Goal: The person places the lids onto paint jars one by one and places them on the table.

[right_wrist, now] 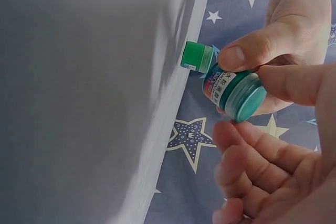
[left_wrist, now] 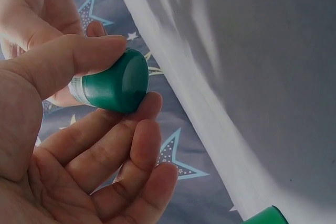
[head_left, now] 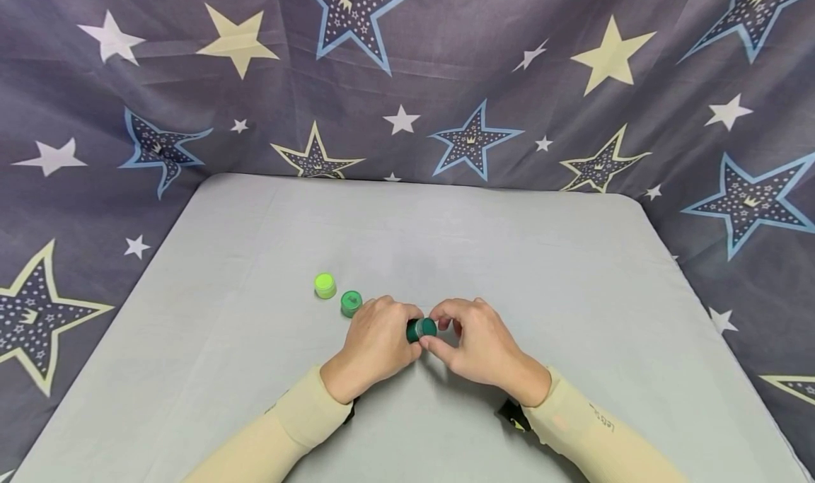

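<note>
A small dark green paint jar point(head_left: 414, 330) is tipped on its side between the two hands, near the middle of the table. My left hand point(head_left: 378, 334) pinches its body between thumb and fingers, with the rounded green base point(left_wrist: 118, 85) showing in the left wrist view. At the other end, the thumb and index finger of my right hand point(head_left: 484, 345) grip the edge of the lid point(right_wrist: 249, 100). A printed label point(right_wrist: 218, 85) wraps the jar's side. Close beyond the left hand stands a green jar point(head_left: 351, 303), its top facing up.
A lime green jar point(head_left: 325, 286) stands farther left, just past the green one. Pale grey cloth covers the table point(head_left: 509, 249). Behind it and along its sides hangs a dark curtain point(head_left: 420, 87) printed with stars.
</note>
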`<state>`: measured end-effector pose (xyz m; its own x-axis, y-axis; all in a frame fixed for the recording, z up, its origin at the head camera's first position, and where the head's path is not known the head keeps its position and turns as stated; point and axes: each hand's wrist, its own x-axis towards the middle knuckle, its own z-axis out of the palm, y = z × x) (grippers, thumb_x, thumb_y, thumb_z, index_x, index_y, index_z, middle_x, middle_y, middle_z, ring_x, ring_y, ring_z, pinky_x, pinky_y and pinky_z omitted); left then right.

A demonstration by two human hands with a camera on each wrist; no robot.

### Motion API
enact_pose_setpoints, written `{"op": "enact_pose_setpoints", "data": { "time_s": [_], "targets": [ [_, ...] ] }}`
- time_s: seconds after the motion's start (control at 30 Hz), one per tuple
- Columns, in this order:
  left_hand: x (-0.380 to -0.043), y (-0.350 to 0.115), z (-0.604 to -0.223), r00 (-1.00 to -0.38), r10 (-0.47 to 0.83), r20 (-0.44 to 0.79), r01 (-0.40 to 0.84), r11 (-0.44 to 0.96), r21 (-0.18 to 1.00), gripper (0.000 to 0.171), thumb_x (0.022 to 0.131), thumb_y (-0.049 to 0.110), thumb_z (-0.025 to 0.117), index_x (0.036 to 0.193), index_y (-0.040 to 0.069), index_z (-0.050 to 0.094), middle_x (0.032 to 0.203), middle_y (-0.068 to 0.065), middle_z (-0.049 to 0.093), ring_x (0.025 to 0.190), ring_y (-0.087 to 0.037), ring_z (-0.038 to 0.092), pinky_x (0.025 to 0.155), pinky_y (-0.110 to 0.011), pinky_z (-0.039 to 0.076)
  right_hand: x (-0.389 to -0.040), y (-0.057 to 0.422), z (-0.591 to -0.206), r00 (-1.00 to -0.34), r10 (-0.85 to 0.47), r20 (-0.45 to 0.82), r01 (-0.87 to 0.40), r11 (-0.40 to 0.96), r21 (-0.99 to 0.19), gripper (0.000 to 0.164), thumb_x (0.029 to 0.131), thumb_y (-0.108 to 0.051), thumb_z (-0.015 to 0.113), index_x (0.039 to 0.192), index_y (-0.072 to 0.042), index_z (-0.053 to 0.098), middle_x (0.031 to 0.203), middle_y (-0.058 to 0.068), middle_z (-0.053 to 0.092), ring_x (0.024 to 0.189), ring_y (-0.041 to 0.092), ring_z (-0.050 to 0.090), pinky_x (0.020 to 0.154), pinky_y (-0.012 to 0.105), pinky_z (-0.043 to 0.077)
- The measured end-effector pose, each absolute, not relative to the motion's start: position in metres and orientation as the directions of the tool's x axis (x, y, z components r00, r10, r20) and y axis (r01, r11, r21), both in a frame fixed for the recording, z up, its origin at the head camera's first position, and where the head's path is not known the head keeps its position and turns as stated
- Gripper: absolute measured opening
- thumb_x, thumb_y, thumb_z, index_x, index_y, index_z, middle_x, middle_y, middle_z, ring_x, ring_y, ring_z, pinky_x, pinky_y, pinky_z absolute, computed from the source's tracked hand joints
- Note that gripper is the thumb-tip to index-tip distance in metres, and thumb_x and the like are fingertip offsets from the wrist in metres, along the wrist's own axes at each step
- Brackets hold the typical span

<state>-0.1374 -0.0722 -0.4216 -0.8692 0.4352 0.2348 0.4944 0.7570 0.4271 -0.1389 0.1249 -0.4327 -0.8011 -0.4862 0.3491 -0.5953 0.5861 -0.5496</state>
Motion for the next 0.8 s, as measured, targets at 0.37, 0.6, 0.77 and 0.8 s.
{"op": "enact_pose_setpoints", "data": {
  "time_s": [0.37, 0.6, 0.77, 0.8],
  "targets": [
    [-0.1375, -0.0722, -0.4204, -0.881, 0.42, 0.217, 0.473, 0.768, 0.432, 0.023, 0.072, 0.014, 0.09, 0.073, 0.024, 0.069, 0.057, 0.014, 0.047, 0.058, -0.011, 0.043, 0.06, -0.03, 0.037, -0.1405, 0.1237, -0.4317, -0.815, -0.46, 0.354, -0.579, 0.608, -0.543, 0.017, 0.085, -0.03, 0.085, 0.085, -0.018, 0.072, 0.071, -0.01, 0.062, 0.059, 0.001, 0.046, 0.066, 0.029, 0.041],
    [-0.1366, -0.0721, -0.4191, -0.883, 0.418, 0.213, 0.469, 0.768, 0.437, 0.025, 0.072, 0.014, 0.089, 0.071, 0.025, 0.067, 0.056, 0.014, 0.046, 0.058, -0.011, 0.042, 0.061, -0.03, 0.037, -0.1409, 0.1235, -0.4318, -0.832, -0.439, 0.339, -0.553, 0.614, -0.563, 0.024, 0.086, -0.033, 0.084, 0.077, -0.02, 0.067, 0.067, -0.016, 0.056, 0.053, -0.001, 0.044, 0.066, 0.029, 0.043],
    [-0.1368, -0.0725, -0.4201, -0.878, 0.421, 0.227, 0.478, 0.762, 0.436, 0.022, 0.073, 0.015, 0.09, 0.073, 0.023, 0.069, 0.058, 0.014, 0.048, 0.058, -0.011, 0.042, 0.062, -0.03, 0.037, -0.1408, 0.1246, -0.4321, -0.829, -0.441, 0.344, -0.557, 0.61, -0.563, 0.024, 0.086, -0.035, 0.084, 0.082, -0.018, 0.068, 0.07, -0.01, 0.06, 0.056, 0.0, 0.044, 0.065, 0.029, 0.042],
    [-0.137, -0.0726, -0.4202, -0.879, 0.42, 0.227, 0.477, 0.762, 0.437, 0.022, 0.073, 0.015, 0.09, 0.074, 0.023, 0.069, 0.058, 0.014, 0.049, 0.058, -0.011, 0.042, 0.062, -0.03, 0.037, -0.1408, 0.1248, -0.4321, -0.825, -0.444, 0.35, -0.564, 0.606, -0.561, 0.023, 0.085, -0.035, 0.085, 0.086, -0.017, 0.069, 0.073, -0.008, 0.062, 0.057, 0.001, 0.045, 0.065, 0.029, 0.042]
  ]
}}
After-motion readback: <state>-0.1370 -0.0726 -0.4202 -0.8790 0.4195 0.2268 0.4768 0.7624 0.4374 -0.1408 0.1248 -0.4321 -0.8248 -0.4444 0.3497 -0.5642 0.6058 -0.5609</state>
